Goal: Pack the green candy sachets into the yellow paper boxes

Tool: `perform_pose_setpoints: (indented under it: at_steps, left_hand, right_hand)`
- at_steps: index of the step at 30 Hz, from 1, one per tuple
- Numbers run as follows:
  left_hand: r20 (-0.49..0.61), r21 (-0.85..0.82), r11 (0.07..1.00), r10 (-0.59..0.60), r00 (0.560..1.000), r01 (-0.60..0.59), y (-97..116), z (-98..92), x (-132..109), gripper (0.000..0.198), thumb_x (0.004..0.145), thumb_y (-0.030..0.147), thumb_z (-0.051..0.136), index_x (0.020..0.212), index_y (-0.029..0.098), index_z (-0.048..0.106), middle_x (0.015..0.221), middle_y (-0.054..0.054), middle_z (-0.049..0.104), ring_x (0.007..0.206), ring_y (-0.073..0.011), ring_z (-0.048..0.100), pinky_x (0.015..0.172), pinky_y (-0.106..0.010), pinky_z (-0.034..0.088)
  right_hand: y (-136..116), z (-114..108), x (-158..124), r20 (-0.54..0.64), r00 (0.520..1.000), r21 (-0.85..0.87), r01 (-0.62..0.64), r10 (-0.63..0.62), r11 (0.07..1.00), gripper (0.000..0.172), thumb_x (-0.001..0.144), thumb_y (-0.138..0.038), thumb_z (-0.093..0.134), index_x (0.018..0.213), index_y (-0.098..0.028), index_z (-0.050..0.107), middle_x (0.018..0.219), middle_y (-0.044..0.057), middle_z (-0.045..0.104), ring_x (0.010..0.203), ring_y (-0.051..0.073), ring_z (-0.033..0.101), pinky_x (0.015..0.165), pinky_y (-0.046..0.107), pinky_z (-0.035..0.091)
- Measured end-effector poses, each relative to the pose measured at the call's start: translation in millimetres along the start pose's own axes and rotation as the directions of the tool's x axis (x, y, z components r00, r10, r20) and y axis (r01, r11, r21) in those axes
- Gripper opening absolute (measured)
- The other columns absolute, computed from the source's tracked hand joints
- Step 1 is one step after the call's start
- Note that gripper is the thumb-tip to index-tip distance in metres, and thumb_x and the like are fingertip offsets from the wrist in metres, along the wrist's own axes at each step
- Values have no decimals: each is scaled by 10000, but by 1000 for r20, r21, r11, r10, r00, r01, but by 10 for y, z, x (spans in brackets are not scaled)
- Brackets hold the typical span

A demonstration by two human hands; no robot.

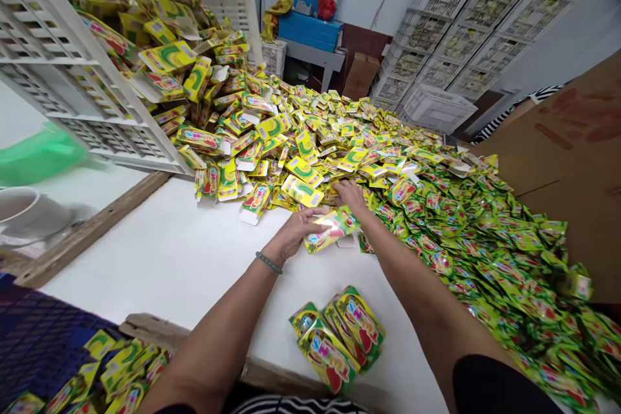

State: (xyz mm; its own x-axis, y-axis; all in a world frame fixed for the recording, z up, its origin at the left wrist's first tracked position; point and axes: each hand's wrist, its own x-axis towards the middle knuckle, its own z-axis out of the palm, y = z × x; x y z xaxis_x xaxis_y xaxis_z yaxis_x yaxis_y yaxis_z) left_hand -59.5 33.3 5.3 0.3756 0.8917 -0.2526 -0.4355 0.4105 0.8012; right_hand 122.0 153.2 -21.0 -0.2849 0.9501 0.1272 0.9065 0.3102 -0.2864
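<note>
Gripping a yellow-and-green packet [326, 234] between thumb and fingers, the left hand [297, 230] holds it above the white surface [204, 259], just in front of a heap of yellow cartons [301, 191]. The right hand [352, 198] reaches past the packet to the heap's near edge, fingers bent among the pieces; whether they have closed on one cannot be told. Bare surface opens left of the left forearm, bounded by a wooden strip [97, 229] at the far left and by a wooden edge near the body. Between the forearms, a small overlapping group of packets [337, 339] takes up the middle of the near room. On the right, a sloping mass of green pouches [485, 259] crowds the right forearm, glossy and crinkled, with a brown cardboard box [563, 162] beyond. Ahead, the cartons block the way; stiff, flat and rectangular, some with white flaps standing open, they spill from a white slatted plastic crate [145, 123] tipped on its side. A dark blue mesh crate [39, 330] holds more cartons at lower left, and white crates [436, 71] stand stacked against the back wall.
</note>
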Motion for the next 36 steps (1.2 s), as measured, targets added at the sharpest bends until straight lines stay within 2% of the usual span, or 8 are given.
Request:
perform_pose_setpoints:
  at_steps: [3, 6, 11, 14, 18, 25, 30, 36]
  left_hand:
    - [-171, 42, 996, 88, 981, -82, -12, 7, 39, 525, 458, 301, 897, 907, 126, 689, 777, -23, 716, 662, -110, 628, 665, -228, 467]
    - [-239, 148, 981, 157, 958, -123, -22, 27, 50, 490, 459, 340, 888, 860, 131, 699, 685, 5, 679, 628, -104, 590, 624, -223, 440]
    - [-192, 317, 938, 208, 959, -140, -48, 97, 38, 476, 442, 323, 889, 845, 135, 718, 710, 2, 673, 663, -119, 589, 650, -240, 449]
    - [-81, 369, 921, 164, 983, -124, -64, 169, 13, 455, 460, 327, 885, 836, 125, 728, 790, -29, 702, 700, -137, 613, 694, -260, 469]
    - [-12, 379, 924, 49, 999, -41, -86, 233, -16, 477, 461, 344, 890, 842, 106, 728, 746, -47, 705, 642, -137, 615, 656, -267, 473]
    - [-35, 355, 935, 21, 999, -7, -98, 206, 7, 468, 467, 342, 892, 839, 114, 722, 716, -31, 699, 618, -128, 610, 657, -273, 488]
    - [-36, 260, 960, 113, 993, -100, -65, 198, 3, 493, 459, 355, 893, 853, 122, 710, 797, -38, 710, 696, -143, 639, 725, -298, 510]
    - [-27, 272, 953, 143, 989, -130, -19, 193, -26, 479, 425, 300, 904, 822, 102, 725, 826, -58, 715, 737, -153, 647, 764, -297, 510]
  right_hand:
    - [20, -75, -294, -89, 993, 85, -67, 74, 994, 134, 837, -259, 560, 870, -189, 669, 1067, 121, 669, 1100, 295, 522, 908, 433, 418]
    - [95, -255, -671, -237, 937, 368, -157, 256, 916, 250, 880, -420, 487, 864, -199, 604, 884, 56, 643, 840, 209, 574, 732, 358, 493]
    - [8, -487, -1309, -209, 905, 810, -53, 371, 584, 343, 761, -497, 644, 986, -249, 568, 946, 0, 600, 768, 150, 565, 635, 281, 513]
    - [-99, -474, -1521, -186, 937, 792, -34, 294, 609, 266, 788, -444, 622, 953, -235, 639, 986, 44, 644, 892, 193, 606, 792, 333, 509]
    - [-125, -405, -1552, -97, 972, 772, -63, 215, 633, 228, 765, -404, 636, 903, -228, 680, 970, 53, 687, 939, 225, 622, 838, 370, 492]
    - [-96, -617, -1391, 132, 962, 791, -249, 240, 558, 301, 600, -421, 778, 746, -210, 621, 668, -21, 624, 611, 147, 550, 571, 276, 453]
    - [-219, -694, -1355, 34, 928, 803, -246, 370, 542, 358, 616, -517, 760, 743, -201, 651, 650, -6, 634, 544, 137, 517, 507, 284, 449]
    - [-341, -586, -1333, -105, 911, 706, -214, 398, 676, 328, 627, -510, 738, 709, -201, 662, 619, -13, 602, 574, 146, 508, 531, 281, 418]
